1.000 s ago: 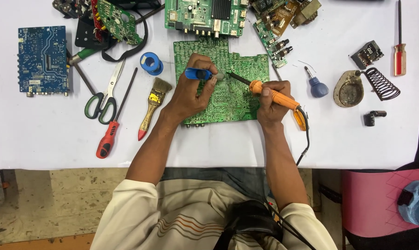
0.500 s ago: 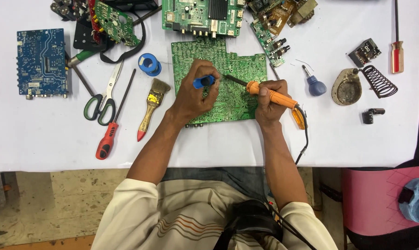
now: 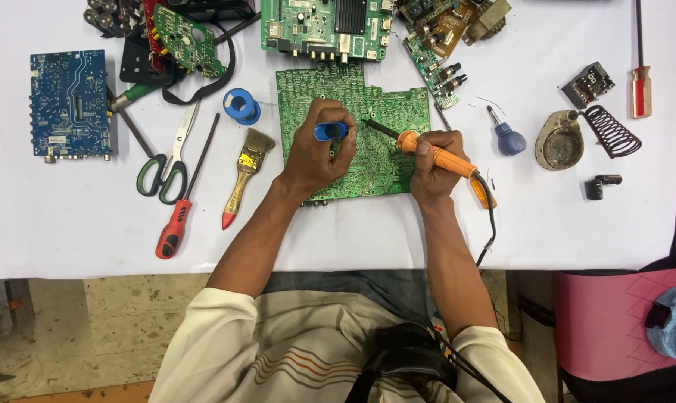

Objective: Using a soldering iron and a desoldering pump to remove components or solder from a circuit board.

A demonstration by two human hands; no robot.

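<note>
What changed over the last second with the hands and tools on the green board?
Little: the left hand stays on the blue tool and the right hand on the orange soldering iron, tip held at the green circuit board. Nothing was picked up or released. The scissors and brush lie unmoved.

My left hand (image 3: 319, 153) hides most of blue tool (image 3: 330, 131) (kind unclear); top boards (image 3: 324, 26), red screwdriver (image 3: 640, 78) cut by edge.

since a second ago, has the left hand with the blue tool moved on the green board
Yes. The left hand slid slightly toward the board's top edge, carrying the blue tool up the green board, closer to the soldering iron tip.
</note>
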